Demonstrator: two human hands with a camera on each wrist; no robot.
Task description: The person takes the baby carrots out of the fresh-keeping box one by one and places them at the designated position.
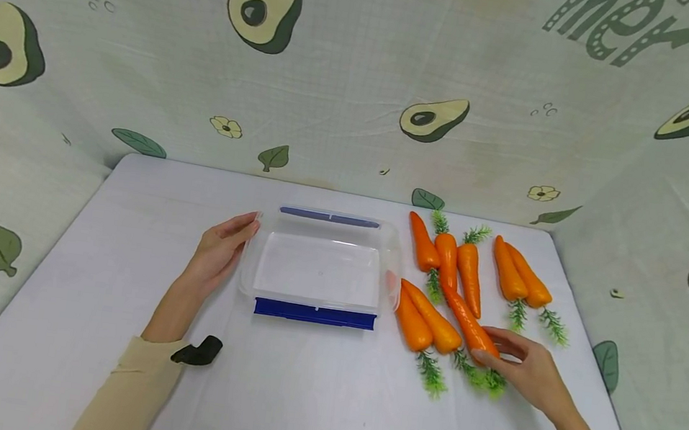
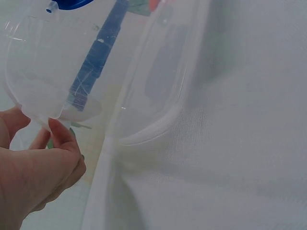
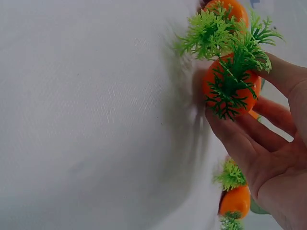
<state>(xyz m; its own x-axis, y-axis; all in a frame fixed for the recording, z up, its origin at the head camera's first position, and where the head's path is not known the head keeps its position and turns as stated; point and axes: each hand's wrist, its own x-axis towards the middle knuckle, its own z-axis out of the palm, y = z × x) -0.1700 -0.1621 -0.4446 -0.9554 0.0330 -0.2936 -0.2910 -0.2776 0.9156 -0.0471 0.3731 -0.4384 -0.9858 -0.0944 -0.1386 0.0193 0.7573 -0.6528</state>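
A clear plastic food box [image 1: 315, 298] with blue strips along its front and back stands mid-table. My left hand [image 1: 220, 251] is at its left end; in the left wrist view, thumb and fingers of that hand [image 2: 43, 165] pinch the box's clear edge [image 2: 36, 103]. On the right, my right hand [image 1: 523, 366] grips a toy carrot [image 1: 467, 322] near its thick, leafy end, thumb on the near side. The right wrist view shows this carrot [image 3: 232, 88] end-on, its green fronds over the top, held between thumb and fingers of the hand [image 3: 273, 143].
Two orange toy carrots [image 1: 413, 326] lie close by the box's right end. Several more, including one upright-lying carrot [image 1: 470, 275], are spread behind the held one, and another pair [image 1: 516, 274] lies farther right. A patterned cloth [image 1: 351, 63] rises behind the white table [image 1: 294, 397].
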